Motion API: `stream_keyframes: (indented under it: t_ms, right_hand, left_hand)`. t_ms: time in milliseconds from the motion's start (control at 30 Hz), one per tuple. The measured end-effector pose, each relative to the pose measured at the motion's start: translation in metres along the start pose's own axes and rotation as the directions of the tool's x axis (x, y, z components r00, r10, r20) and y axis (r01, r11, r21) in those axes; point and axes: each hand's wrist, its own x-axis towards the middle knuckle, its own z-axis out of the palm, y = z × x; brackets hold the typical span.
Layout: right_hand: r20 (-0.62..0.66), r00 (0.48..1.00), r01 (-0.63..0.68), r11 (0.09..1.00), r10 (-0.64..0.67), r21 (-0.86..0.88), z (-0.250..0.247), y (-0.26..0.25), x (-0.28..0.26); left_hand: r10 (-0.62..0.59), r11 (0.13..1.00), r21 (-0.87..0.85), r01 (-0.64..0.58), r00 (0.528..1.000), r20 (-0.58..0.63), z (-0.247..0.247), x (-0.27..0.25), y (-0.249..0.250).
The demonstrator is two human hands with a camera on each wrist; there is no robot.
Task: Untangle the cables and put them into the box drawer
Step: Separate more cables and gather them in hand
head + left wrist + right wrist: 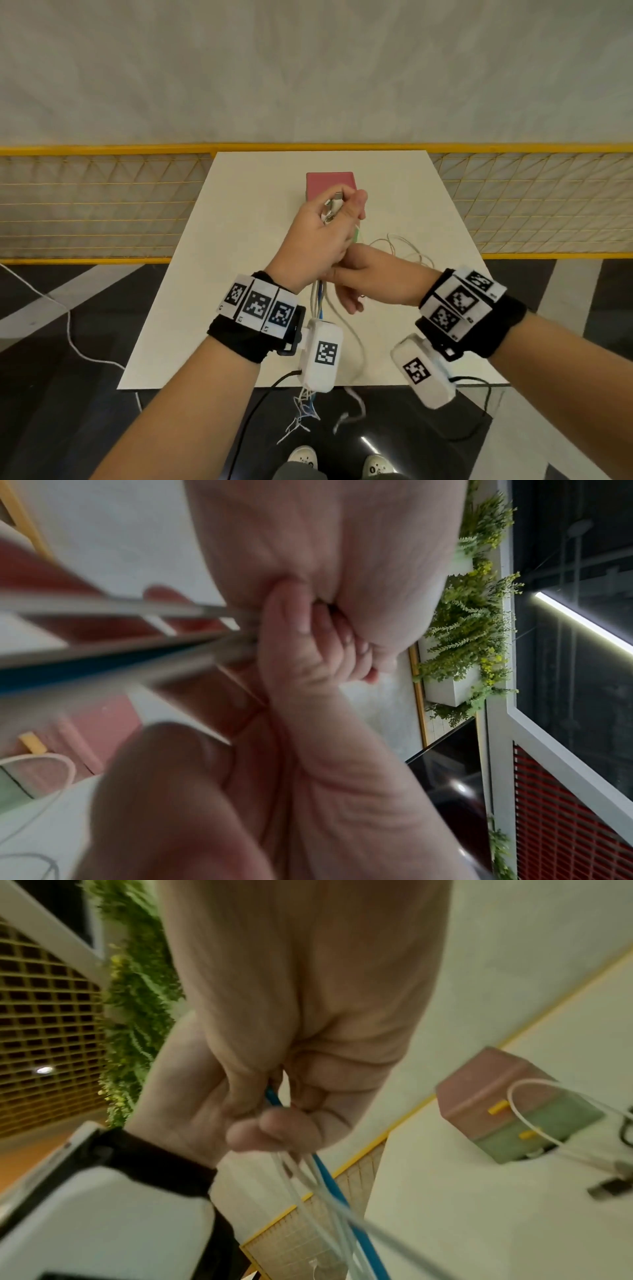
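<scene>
- Left hand (318, 236) fingers curl round the bundled cables (317, 298), plug ends poking out on top.
- Right hand (359, 274) fingers pinch the same cables lower down.
- Pink box (330, 183) stands on the tabletop (239, 205).

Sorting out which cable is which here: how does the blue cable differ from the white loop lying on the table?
The blue cable is held in the right hand inside a bundle of pale cables; the white loop lies loose on the table, untouched. The blue cable runs nearly straight and hangs over the table's near edge; the white loop curls. The colours differ too. Both are thin, flexible cords outside the box.
</scene>
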Motion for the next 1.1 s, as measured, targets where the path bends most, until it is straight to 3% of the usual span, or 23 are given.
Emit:
stream_keyframes:
  t_ms: [100,233,300,467,533,600,700,833,933,1000,1100]
  right_hand:
    - [-0.051,0.996,0.075,0.996,-0.073,0.042,0.008,0.016,0.012]
    - [-0.216,0.960,0.162,0.983,-0.176,-0.082,0.022,0.042,0.031]
    - [-0.218,0.960,0.151,0.981,-0.175,-0.123,0.028,0.056,0.039]
    - [-0.129,0.992,-0.027,0.979,0.001,-0.200,0.047,0.099,0.038]
    - [-0.120,0.993,-0.052,0.970,0.024,-0.235,0.048,0.108,0.041]
    - [-0.043,0.990,-0.141,0.948,0.134,-0.286,0.046,0.117,0.046]
    - [0.066,0.951,-0.247,0.872,0.302,-0.423,0.038,0.140,0.050]
    - [0.052,0.963,-0.228,0.900,0.265,-0.372,0.014,0.158,0.057]
    - [0.153,0.894,-0.351,0.871,0.421,-0.343,-0.008,0.172,0.072]
    - [0.084,0.881,-0.395,0.820,0.466,-0.414,-0.017,0.184,0.082]
    - [-0.230,0.883,-0.469,0.737,0.409,-0.486,-0.025,0.191,0.096]
  left_hand:
    - [0.012,0.999,-0.036,-0.014,0.997,-0.073,-0.003,0.009,-0.003]
    - [0.063,0.996,-0.048,-0.074,0.978,-0.199,-0.011,0.015,-0.001]
    - [0.071,0.993,-0.074,-0.092,0.966,-0.250,-0.015,0.017,0.005]
    - [0.120,0.966,-0.181,-0.187,0.937,-0.328,-0.032,0.022,0.027]
    - [0.117,0.963,-0.194,-0.189,0.936,-0.332,-0.033,0.021,0.028]
    - [0.118,0.971,-0.165,-0.173,0.947,-0.299,-0.033,0.019,0.027]
    - [0.117,0.988,-0.069,-0.136,0.968,-0.224,-0.036,0.020,0.026]
    - [0.025,0.999,0.039,-0.016,0.972,-0.235,-0.043,0.016,0.012]
    - [-0.108,0.994,-0.011,0.108,0.965,-0.239,-0.049,0.018,-0.002]
    - [-0.214,0.977,-0.061,0.206,0.945,-0.249,-0.054,0.022,-0.010]
    - [-0.249,0.966,-0.014,0.257,0.923,-0.294,-0.058,0.028,-0.026]
